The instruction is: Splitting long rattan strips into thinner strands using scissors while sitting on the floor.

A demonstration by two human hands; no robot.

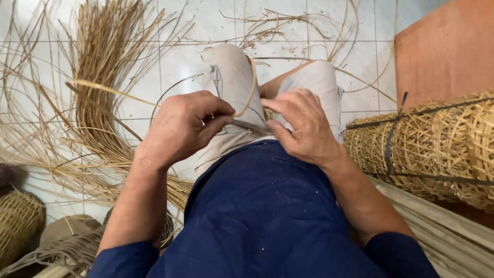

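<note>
- Head view: our left hand (182,126) and right hand (303,126) meet over our knees, at the middle of the picture.
- Both hands' fingers pinch a thin cane strip (250,98) that curls up toward 12 o'clock.
- Loose cane bundle (103,77) lies on the floor at 10 o'clock.
- Woven cane roll (437,144) sits at 3 o'clock.

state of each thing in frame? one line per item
left hand: closed, grip pinching a thin cane strip
right hand: closed, fingers curled at the same strip's lower end
cane strip: bent in an arc over the knee
loose cane bundle: spread out on the tiled floor
woven mesh roll: rolled up, tied with dark straps
small basket: standing on the floor, partly out of frame
</note>
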